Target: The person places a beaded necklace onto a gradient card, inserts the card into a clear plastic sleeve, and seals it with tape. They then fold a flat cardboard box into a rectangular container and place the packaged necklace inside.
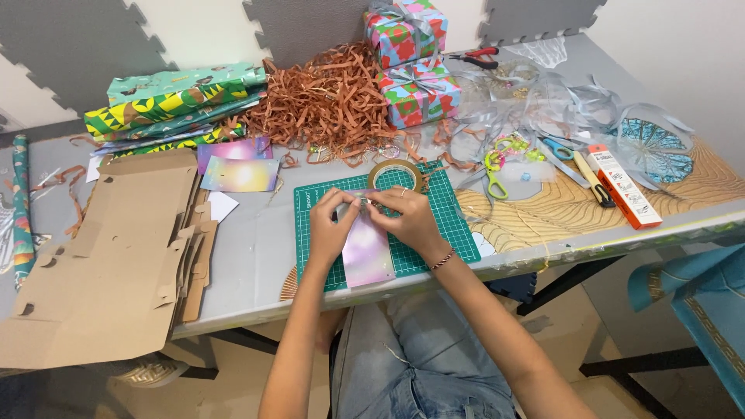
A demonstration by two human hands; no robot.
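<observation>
Both my hands meet over a green cutting mat (450,237) at the table's front edge. My left hand (332,229) and my right hand (409,221) pinch the top of a shiny pastel holographic strip of paper (368,256) that lies lengthwise on the mat. A small item sits between my fingertips; I cannot make out what it is. A roll of brown tape (396,174) stands just behind my hands at the mat's far edge. My right wrist wears a thin bracelet.
Flat cardboard box blanks (109,256) lie at left. Folded wrapping paper (174,105), brown paper shreds (330,101) and two wrapped gift boxes (419,89) sit behind. Ribbon, green-handled scissors (495,174), a box cutter and an orange box (625,186) lie at right.
</observation>
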